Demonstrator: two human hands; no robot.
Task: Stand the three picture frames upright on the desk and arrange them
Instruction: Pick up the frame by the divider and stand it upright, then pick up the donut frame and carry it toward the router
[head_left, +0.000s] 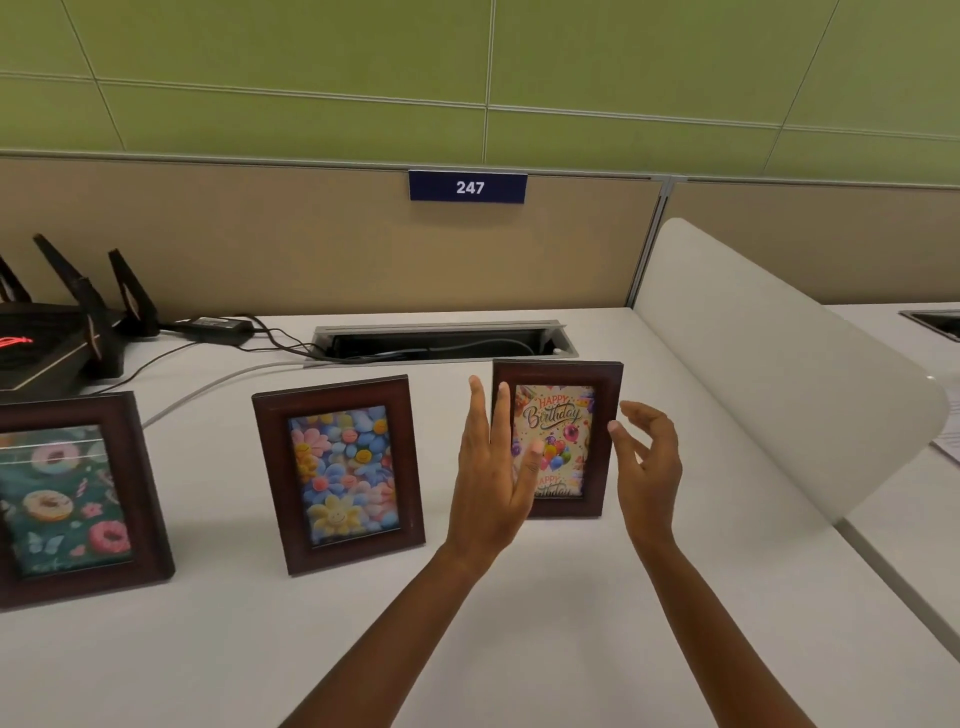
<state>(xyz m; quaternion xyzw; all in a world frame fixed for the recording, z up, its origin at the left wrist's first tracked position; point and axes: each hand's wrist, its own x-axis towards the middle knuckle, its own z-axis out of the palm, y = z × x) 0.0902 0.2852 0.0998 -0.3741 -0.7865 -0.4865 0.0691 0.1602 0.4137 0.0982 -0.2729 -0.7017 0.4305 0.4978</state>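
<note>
Three dark wooden picture frames stand upright in a row on the white desk (519, 649). The doughnut frame (72, 499) is at the far left, partly cut off by the image edge. The flower frame (340, 473) stands in the middle. The birthday frame (563, 415) is on the right. My left hand (493, 467) hovers with fingers spread in front of the birthday frame's left side, covering part of it. My right hand (647, 457) is open just beside its right edge. Neither hand grips the frame.
A black router (67, 322) with antennas sits at the back left, with a power brick (218, 325) and cables. A cable tray slot (441, 340) lies behind the frames. A white curved divider (769, 364) borders the desk on the right. A sign reads 247 (467, 187).
</note>
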